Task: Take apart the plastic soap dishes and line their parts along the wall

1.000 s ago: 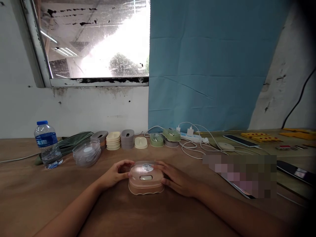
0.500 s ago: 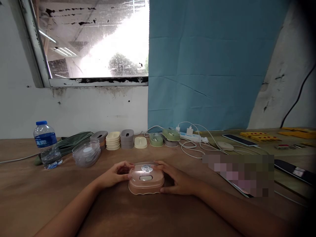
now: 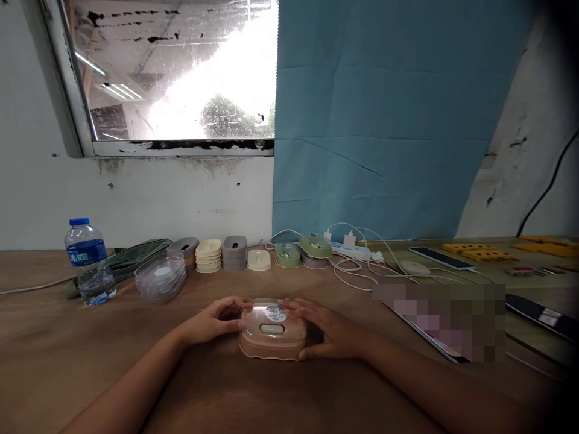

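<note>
The pink box [image 3: 271, 346] sits on the brown counter [image 3: 253, 401] right in front of me, between my two hands, its longer side appearing to run left to right. My left hand [image 3: 211, 322] is curved round its left end, thumb and fingertips touching the clear cover [image 3: 256, 319]. My right hand [image 3: 332, 331] spans the right end more widely, fingers over the far corner of the cover, thumb at the near corner. So the box lies to the right of my left hand and to the left of my right; neither is nearer, as both touch it and hold it between them.

Farther off to the left are a stack of clear lids [image 3: 151, 283] and a water bottle [image 3: 90, 268]. Beyond the box, a cream stack [image 3: 208, 257], a grey stack [image 3: 234, 254] and a single cream piece [image 3: 259, 260] stand in a row, with green-topped boxes [image 3: 287, 255] to their right. Behind everything hangs a blue sheet [image 3: 375, 120].
</note>
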{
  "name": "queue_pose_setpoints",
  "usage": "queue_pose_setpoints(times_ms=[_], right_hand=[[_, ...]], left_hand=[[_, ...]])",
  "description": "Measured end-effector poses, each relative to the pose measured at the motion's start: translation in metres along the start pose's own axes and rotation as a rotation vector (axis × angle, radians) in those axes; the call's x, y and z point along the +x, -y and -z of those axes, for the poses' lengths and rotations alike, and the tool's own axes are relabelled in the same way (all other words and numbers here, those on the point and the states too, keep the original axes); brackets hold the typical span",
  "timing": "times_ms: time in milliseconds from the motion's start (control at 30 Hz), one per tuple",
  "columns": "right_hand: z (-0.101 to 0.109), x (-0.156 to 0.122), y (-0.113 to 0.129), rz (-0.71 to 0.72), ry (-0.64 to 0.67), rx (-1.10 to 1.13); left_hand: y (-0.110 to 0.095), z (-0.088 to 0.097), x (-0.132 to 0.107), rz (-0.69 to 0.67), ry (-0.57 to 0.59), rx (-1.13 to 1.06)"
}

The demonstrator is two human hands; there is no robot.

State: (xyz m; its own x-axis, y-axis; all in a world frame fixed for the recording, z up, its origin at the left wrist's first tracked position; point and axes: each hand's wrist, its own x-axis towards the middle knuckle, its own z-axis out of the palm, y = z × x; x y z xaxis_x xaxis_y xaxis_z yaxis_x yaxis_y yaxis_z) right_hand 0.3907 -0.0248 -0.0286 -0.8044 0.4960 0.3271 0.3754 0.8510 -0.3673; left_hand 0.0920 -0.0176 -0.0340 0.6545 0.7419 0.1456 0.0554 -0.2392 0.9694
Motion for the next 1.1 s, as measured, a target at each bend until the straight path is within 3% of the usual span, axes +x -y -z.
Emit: queue_pose_setpoints(times_ms=[133,233,367,533,667,700,767,933,1100], right_hand=[[-0.003,-0.001,0.0,0.002,-0.003,0.047],[-0.006,-0.002,-0.001,-0.009,-0.013,0.117],[-0.01,-0.004,-0.006,-0.117,-0.074,0.103],[-0.006,-0.001,-0.026,-0.203,-0.213,-0.15],[0.017,0.032,-0.058,-0.134,-0.337,-0.514],[0.023,0.044,-0.068,-0.159,-0.339,-0.622],[0.033,0.071,-0.086,-0.355,-0.316,-0.815],[0.031,0.123,-0.118,-0.614,-0.391,-0.863],[0.02,0.143,-0.127,-0.803,-0.427,-0.871]], left_hand=[[-0.004,-0.003,-0.001,-0.006,0.0,0.04],[-0.01,-0.01,-0.001,-0.014,-0.044,0.186],[-0.01,-0.016,0.002,-0.038,-0.257,0.384],[0.0,-0.006,0.006,-0.07,-0.563,0.486],[0.006,0.003,0.007,-0.032,-0.711,0.498],[0.008,0.004,0.007,-0.024,-0.725,0.494],[0.01,0.005,0.008,-0.014,-0.737,0.485],[0.011,0.005,0.008,-0.002,-0.762,0.466],[0.009,0.006,0.009,0.012,-0.771,0.437]])
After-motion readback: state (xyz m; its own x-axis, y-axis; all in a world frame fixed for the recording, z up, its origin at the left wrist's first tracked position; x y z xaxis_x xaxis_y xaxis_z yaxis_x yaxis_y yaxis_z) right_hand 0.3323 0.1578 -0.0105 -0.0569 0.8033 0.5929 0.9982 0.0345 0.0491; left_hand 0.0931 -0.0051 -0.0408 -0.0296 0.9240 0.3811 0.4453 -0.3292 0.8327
